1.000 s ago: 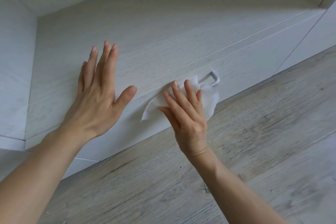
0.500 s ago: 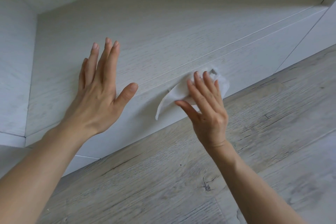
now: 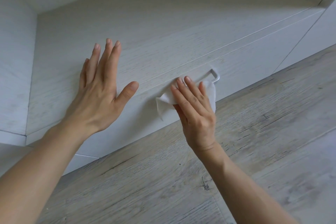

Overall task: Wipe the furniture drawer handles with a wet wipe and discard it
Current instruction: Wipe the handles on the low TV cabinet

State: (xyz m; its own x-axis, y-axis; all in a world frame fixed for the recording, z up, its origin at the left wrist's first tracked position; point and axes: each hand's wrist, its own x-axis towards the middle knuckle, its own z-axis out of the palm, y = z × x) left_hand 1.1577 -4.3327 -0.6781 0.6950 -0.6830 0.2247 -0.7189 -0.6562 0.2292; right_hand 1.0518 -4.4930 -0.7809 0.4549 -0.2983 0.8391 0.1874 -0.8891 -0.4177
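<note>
Head view, centre of frame: right hand (image 3: 195,114) pressing wet wipe (image 3: 211,91) flat on drawer handle (image 3: 214,76), slid back leftward, baring its right end again. Left hand (image 3: 98,89) released, splayed on drawer front (image 3: 254,60). Probably mid-scrub; discarding not yet begun.

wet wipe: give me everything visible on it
The wet wipe is a thin white sheet, soft and crumpled, with no print visible. The right hand presses it with flat fingers against the pale drawer front, over the left part of the metal handle, whose right end stays exposed. One loose corner sticks out lower left of the hand; a rounded flap shows on its right, hanging near the drawer's bottom edge. The left hand lies flat on the furniture, clear of it.
</note>
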